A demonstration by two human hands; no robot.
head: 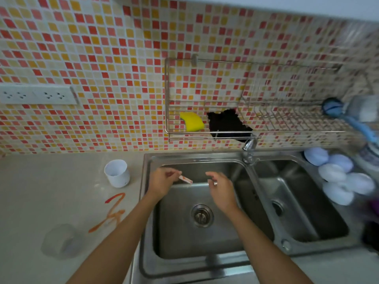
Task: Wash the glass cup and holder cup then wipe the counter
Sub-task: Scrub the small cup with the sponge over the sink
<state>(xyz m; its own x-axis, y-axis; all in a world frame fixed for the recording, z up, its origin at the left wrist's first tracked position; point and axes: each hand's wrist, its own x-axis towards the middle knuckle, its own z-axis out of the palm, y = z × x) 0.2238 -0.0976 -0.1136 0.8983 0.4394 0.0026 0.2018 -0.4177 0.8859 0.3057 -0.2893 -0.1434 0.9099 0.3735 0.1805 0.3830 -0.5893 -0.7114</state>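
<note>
Left hand [162,181] over the left sink basin [178,242], pinching a small red-and-white packet [185,179] (likely kept there so drips fell in). Right hand [220,185] loosely curled, empty. Holder cup [117,173] upright beside the sink; glass cup [60,240] near an orange smear [111,214], both unwashed.

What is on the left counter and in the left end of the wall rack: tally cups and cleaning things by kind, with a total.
White cup: 1
Clear glass cup: 1
Yellow sponge: 1
Dark cloth: 1
Total: 4
</note>
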